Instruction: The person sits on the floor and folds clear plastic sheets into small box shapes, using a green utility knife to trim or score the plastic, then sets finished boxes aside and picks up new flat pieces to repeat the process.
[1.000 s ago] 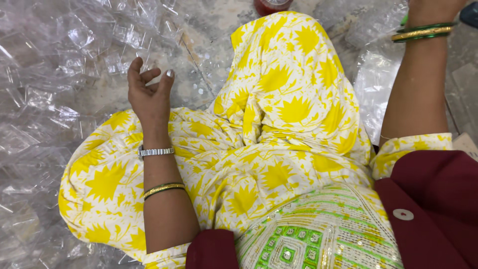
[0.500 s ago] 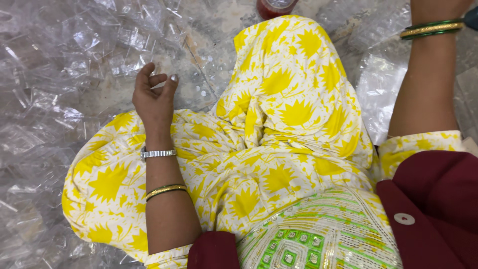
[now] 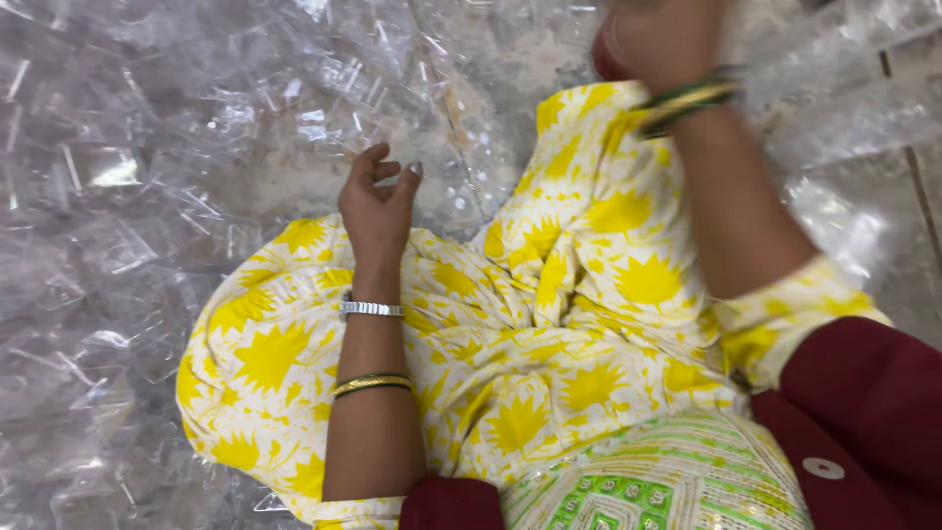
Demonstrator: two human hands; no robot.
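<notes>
Resting at the knee of a yellow-and-white floral garment (image 3: 549,363), the left hand (image 3: 378,201) is seen with its fingers loosely curled and its grip half closed; nothing can be made out inside it, though it cannot be told for certain whether a small clear piece is pinched there. A silver watch band (image 3: 371,308) is worn at the left wrist, and a gold bangle (image 3: 371,384) sits further up the forearm.

The right hand (image 3: 655,39) is raised at the top edge of the view and is blurred and partly cut off, so its grip cannot be judged. Green and gold bangles (image 3: 687,98) are seen at its wrist, and the forearm crosses above the raised knee. Something dark red is glimpsed just beside that hand, too blurred to identify.

Clear plastic pieces (image 3: 128,177) are heaped across the floor (image 3: 535,64), covering nearly all of the left side and lying close beside the left hand's fingertips. More of them are spread at the right, near the right forearm. A bare patch of mottled stone floor is shown between the two hands. A maroon sleeve (image 3: 863,412) and a green-patterned cloth (image 3: 648,481) are seen at the lower right.
</notes>
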